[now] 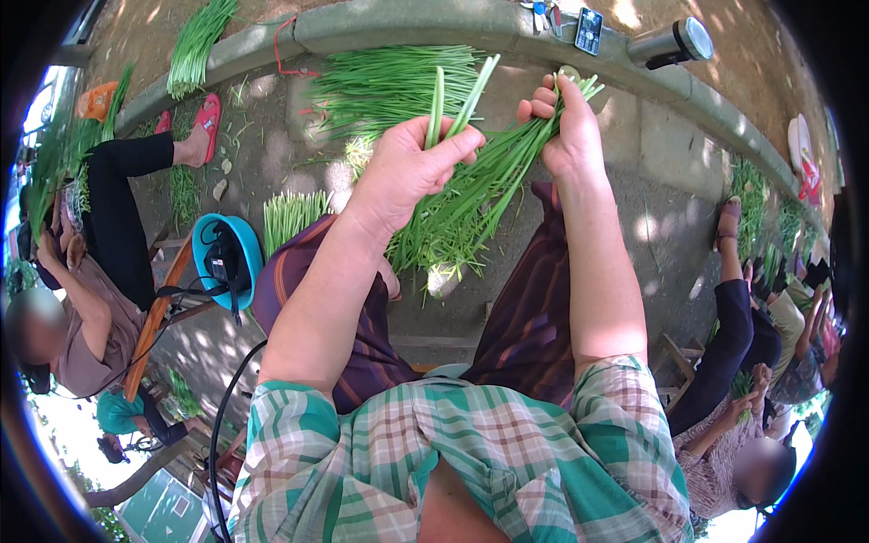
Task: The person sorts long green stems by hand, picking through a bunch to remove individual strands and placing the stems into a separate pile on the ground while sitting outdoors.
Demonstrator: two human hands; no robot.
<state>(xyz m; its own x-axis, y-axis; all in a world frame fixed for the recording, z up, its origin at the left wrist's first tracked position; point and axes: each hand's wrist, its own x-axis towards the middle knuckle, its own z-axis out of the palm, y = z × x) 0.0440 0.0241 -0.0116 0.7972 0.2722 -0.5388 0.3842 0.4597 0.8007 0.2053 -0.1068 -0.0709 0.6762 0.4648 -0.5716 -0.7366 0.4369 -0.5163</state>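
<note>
My left hand (405,172) is closed around a few thick green chive stalks (470,100), whose pale ends stick up past the thumb and fingers. To its right my right hand (575,131) grips a larger bunch of chives (489,185). The pale stem ends poke out above that fist, and the long leaves hang down and left between my knees. Beyond both hands a thick pile of chives (380,90) lies on the pavement. Beside my left knee sits another bundle (294,217) with its pale ends up. Loose trimmings (444,258) are scattered below the hanging leaves.
A stone curb (398,29) curves along the far side, carrying a phone (589,32) and a metal flask (670,43). A blue basin (226,262) holding a black device stands at my left. People sit on both sides, one with a pink sandal (210,127).
</note>
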